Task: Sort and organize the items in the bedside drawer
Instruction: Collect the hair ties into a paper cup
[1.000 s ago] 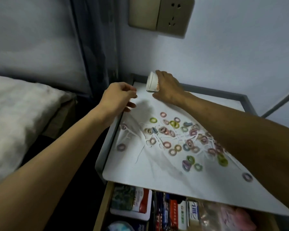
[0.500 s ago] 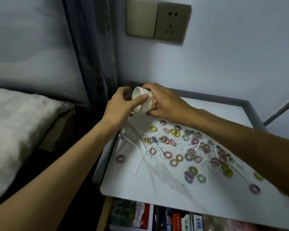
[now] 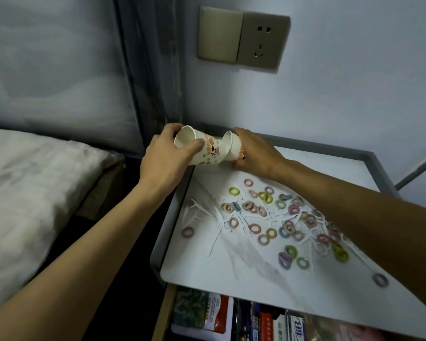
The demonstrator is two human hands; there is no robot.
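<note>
Head view showed that the single stack of paper cups gripped by both hands half a second before had come apart into two. The left hand [image 3: 165,158] had its fingers [image 3: 172,127] and thumb curled round the rim of the printed cup [image 3: 210,152], which lay on its side with its mouth toward ten o'clock. The right hand [image 3: 256,153] had its fingers [image 3: 239,131] wrapped round the second cup [image 3: 233,146], whose rim just overlapped the first cup's base. A second before, only the right hand had been on the cups, and the left had rested at the counter's edge.

With two cups free, the person probably meant one for each sort of small item, so the sorting itself had hardly begun.

Both cups were held above the far left corner of the white counter [image 3: 231,269], at about eleven o'clock. Coloured hair ties [image 3: 271,210] and white floss picks [image 3: 197,210] lay mixed and scattered from the middle out toward four o'clock, none yet in a cup. The open drawer [image 3: 229,318] showed at six o'clock, packed with boxes and packets. A bed [image 3: 35,180] lay at nine o'clock, and a wall socket [image 3: 262,40] sat at twelve.
</note>
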